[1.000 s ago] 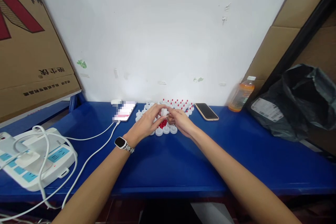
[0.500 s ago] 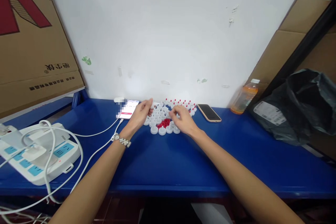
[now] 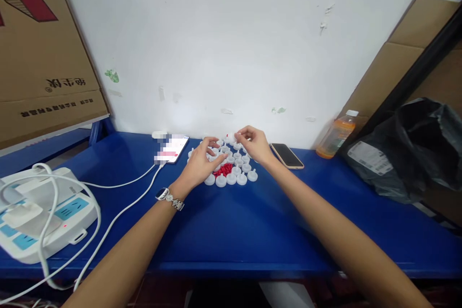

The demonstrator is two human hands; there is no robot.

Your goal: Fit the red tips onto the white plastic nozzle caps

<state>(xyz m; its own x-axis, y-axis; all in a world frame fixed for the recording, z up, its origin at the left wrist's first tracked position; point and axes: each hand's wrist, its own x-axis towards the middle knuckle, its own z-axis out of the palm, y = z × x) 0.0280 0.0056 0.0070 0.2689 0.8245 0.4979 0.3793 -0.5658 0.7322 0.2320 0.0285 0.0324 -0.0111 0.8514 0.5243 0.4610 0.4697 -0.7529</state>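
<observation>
My left hand (image 3: 199, 162) arched wide over white caps (image 3: 231, 179); my right hand (image 3: 257, 145), hold unclear, seemed to be placing one, needing gentle release.

An orange-tinted bottle (image 3: 335, 136) stands between a dark-screened phone (image 3: 288, 156) and a black plastic bag (image 3: 406, 149).

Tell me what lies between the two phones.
The head view shows white caps, a heap of small red pieces, the left hand and the right hand there.

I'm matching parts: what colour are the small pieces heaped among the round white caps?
The small heaped pieces are red, best seen in the head view.
</observation>
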